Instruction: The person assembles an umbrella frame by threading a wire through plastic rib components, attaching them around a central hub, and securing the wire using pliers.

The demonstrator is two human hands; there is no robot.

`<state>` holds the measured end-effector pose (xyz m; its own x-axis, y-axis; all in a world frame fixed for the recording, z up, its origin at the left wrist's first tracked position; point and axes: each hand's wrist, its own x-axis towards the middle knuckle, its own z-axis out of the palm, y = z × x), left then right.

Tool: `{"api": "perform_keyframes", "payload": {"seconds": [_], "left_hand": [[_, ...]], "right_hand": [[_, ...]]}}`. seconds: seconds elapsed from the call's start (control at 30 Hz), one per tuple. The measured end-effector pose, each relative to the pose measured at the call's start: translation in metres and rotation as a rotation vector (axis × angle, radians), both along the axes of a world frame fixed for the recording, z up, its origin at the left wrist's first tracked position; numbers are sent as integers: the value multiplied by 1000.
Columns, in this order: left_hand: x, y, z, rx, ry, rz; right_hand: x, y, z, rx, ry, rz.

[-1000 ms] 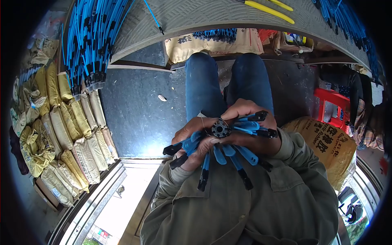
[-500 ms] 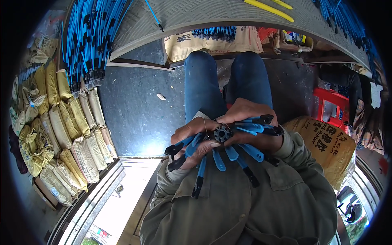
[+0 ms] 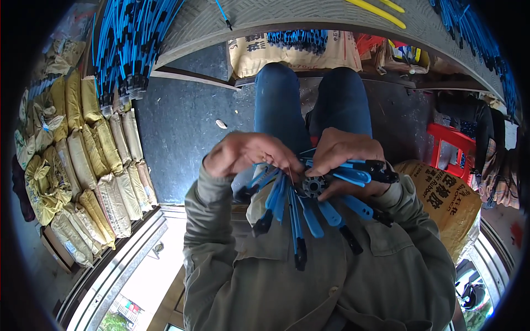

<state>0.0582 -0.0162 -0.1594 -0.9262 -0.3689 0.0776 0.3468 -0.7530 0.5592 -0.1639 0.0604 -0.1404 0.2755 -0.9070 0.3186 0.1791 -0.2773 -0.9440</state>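
Observation:
A grey slotted hub (image 3: 314, 187) sits in front of my lap, with several blue strips (image 3: 329, 214) with black ends fanned out around it, like an umbrella frame. My right hand (image 3: 350, 157) is closed round the hub, thumb and fingers on its rim, with some strips passing under the palm. My left hand (image 3: 251, 151) is raised at the hub's left side, its fingers pinched together. A thin wire (image 3: 291, 175) runs from its fingertips toward the hub. The wire's far end is hidden among the strips.
A table (image 3: 276, 14) ahead bears a big bundle of blue strips (image 3: 130, 49), a loose strip and yellow pieces (image 3: 381, 12). Stacked sacks (image 3: 91, 165) stand at left. To the right are a printed brown sack (image 3: 441, 198) and a red stool (image 3: 450, 140).
My left hand has let go of the strips and lifted up and left, its fingers now pinched on the wire. The hub has shifted slightly right in my right hand.

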Motion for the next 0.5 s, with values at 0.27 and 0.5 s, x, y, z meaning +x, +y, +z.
{"api": "perform_keyframes", "payload": {"seconds": [0.27,0.5], "left_hand": [[-32,-44,-8,-356,-144,-556],[-32,-27,6,-695,60,-275]], "right_hand": [[2,4,7,-8,62,23],[4,5,8,-14,56,4]]}}
